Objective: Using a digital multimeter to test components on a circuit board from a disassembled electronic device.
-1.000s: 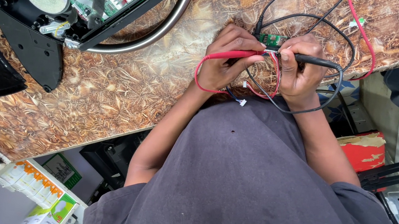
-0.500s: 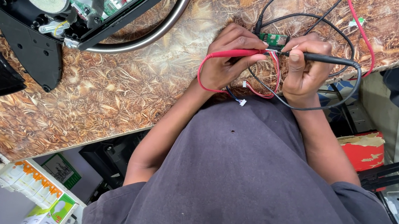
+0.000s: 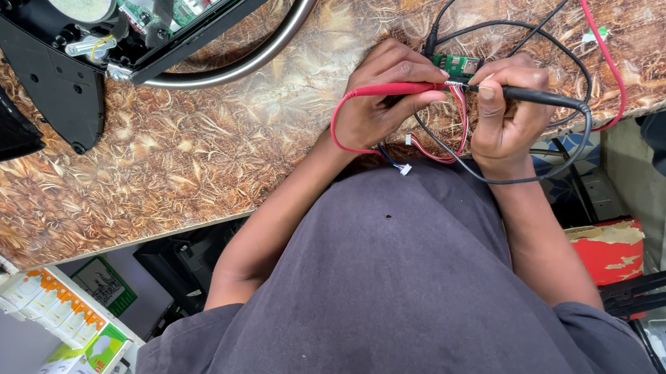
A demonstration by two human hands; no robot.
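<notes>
Left hand (image 3: 384, 91) is closed around the slim red test probe (image 3: 397, 91). Right hand (image 3: 509, 120) pinches the slim black test probe (image 3: 542, 97). Both tips apparently touch the small green circuit board (image 3: 456, 64) on the brown patterned tabletop (image 3: 210, 145). Probing is in hand and calls for steady tips.

A red probe (image 3: 388, 91) and black probe (image 3: 533, 96) meet a green board (image 3: 456, 64) over a brown leaf-patterned tabletop (image 3: 211, 137).

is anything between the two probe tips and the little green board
Nothing visible does. The red probe in the left hand and the black probe in the right hand both point at the small green circuit board, tips at its lower edge.
</notes>
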